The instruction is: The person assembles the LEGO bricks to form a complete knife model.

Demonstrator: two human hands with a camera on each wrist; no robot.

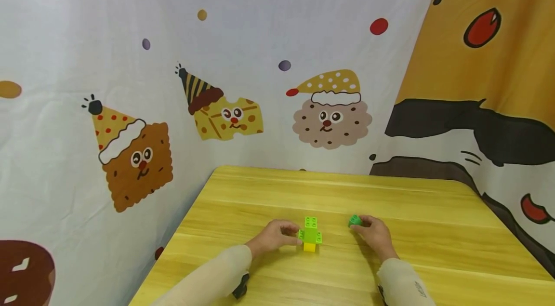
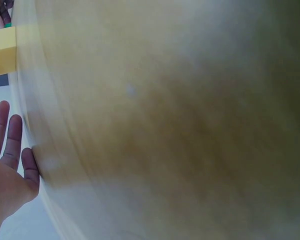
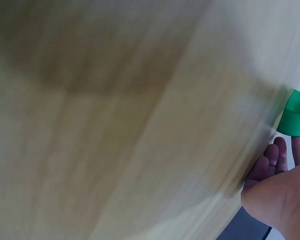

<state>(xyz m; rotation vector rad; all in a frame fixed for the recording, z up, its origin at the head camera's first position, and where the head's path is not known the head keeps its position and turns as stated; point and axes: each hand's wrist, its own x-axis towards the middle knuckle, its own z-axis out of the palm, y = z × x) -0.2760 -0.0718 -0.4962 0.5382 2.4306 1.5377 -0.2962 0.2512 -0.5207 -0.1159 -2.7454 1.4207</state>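
Observation:
A small figure of building blocks stands on the table, with a light-green upper part (image 1: 310,233) over a yellow block (image 1: 310,247). Studded light-green ends jut out on both its sides. My left hand (image 1: 277,236) is at its left side, thumb and fingers apart; whether they touch it I cannot tell. In the left wrist view the fingers (image 2: 12,142) look straight, below the yellow block (image 2: 2,52). To the right of the figure, my right hand (image 1: 376,236) pinches a darker green block (image 1: 354,220). The right wrist view shows this green block's (image 3: 293,117) curved side between the fingers.
The wood-grain table (image 1: 260,190) has rounded far corners. Behind it and to the left hangs a white cloth (image 1: 260,31) printed with cartoon food faces. A dark wrist strap (image 1: 241,286) shows under the left sleeve.

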